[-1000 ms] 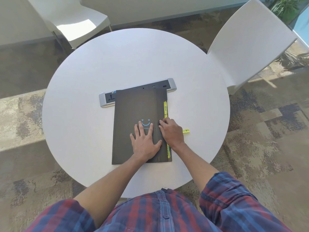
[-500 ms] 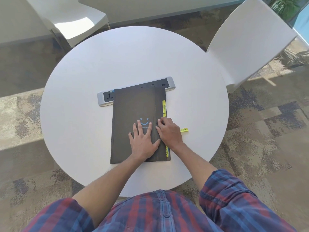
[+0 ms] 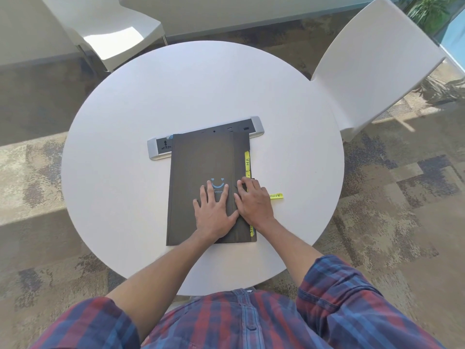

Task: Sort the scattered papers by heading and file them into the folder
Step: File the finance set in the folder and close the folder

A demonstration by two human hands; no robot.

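Dark folder (image 3: 201, 172) closed, flat at table (image 3: 125, 122) centre, far edge overlapping power strip (image 3: 161, 148). Left hand (image 3: 214, 210) flat on cover, fingers spread. Right hand (image 3: 254, 202) at its 3 o'clock edge, fingers curled on flap over yellow tabs (image 3: 247, 161). Loose yellow label (image 3: 276, 196) further toward 3. White chairs (image 3: 372, 61) at 11 and 2.
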